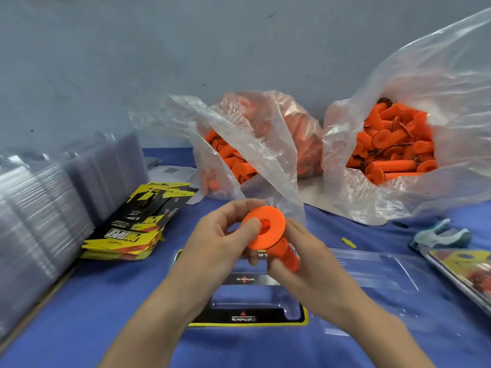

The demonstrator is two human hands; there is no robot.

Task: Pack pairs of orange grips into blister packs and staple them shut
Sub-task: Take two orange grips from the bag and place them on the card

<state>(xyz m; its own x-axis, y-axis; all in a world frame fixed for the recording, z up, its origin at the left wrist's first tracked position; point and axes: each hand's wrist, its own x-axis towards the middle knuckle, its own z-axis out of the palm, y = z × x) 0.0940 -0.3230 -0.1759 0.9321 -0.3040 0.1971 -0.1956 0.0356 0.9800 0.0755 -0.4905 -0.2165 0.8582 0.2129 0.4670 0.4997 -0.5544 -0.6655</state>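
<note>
Orange rubber grip with a round flange [265, 231], held in mid-air between both hands, flange end up. Left hand [220, 235] pinching the flange rim; right hand [300, 253] wrapped round the shaft. Just below, flat on the blue table [79, 314], an open clear plastic blister pack with black-and-yellow card insert [249, 316]. Behind, clear plastic bags full of orange grips [425, 83]. At left, a stack of yellow-and-black printed cards [132, 224].

So the orange rubber grip [265, 232] with a wide round flange is held up tilted, flange toward the camera, right over a clear plastic blister pack [252, 301] lying open and flat, black-and-yellow card inside. Loads more orange grips [393, 152] piled behind.
</note>
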